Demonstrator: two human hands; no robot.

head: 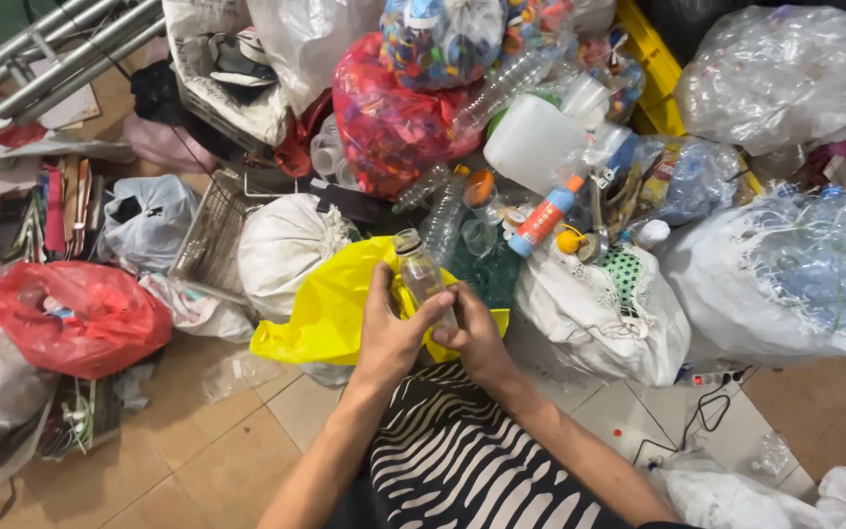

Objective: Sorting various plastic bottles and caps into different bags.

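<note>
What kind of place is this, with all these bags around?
Probably a home spot for sorting recyclables: a red bag full of bottle caps, loose empty bottles piled on a tiled floor, and both hands on a clear bottle.

- Floor (pixel 217 460): beige-tan tiles, pale grout lines, mostly buried under clutter.
- Metal bars (pixel 61 49), grey, run diagonally at top left.
- Wire basket (pixel 210 235) tipped among sacks.
- Red plastic bag (pixel 75 315) at left; white sacks (pixel 604 313) centre and right; clear bags of bottles (pixel 785 73) top right.
- Yellow crate edge (pixel 650 69) at top.
- Black cable (pixel 697 416) with power strip on tiles, lower right.
- Light even, soft shadows.
</note>
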